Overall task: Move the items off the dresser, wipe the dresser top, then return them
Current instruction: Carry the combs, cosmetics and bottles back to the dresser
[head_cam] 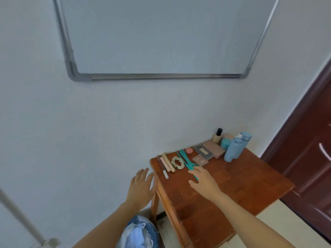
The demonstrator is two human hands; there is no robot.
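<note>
Closest in: rumpled blue-and-white fabric bundle point(139, 233), low between the forearms. Soft stuff, but what it is I can't tell.
Left hand point(141, 185): fingers straight and spread, holding nothing, just off the dresser's left edge.
Right hand point(204, 179): flat over the top, fingers extended toward the teal plastic pieces point(185, 161). Whether it touches them I can't tell; no grip on them.
Dresser point(241, 185): scuffed reddish-brown wood under the right hand. Every item sits on it, so clearing looks barely begun.
Teal pieces: thin, flat, overlapping. Hard to pinch off wood, and a sloppy grab could scatter them.
Between the hands: a ruffled cream scrunchie point(177, 162) and three slim tubes point(165, 164) by the left edge. They're round and smooth, so one nudge could roll them off.
Beyond the right fingertips: a small pink pot point(189, 150) and flat rectangular palettes point(204, 151), low and stable.
Far right of the right hand: two tall blue bottles point(234, 149), a teal jar point(225, 143) and a black-capped bottle point(217, 136), packed close. Brushing one could topple the rest.
Above it all: a metal-framed whiteboard point(161, 33).
</note>
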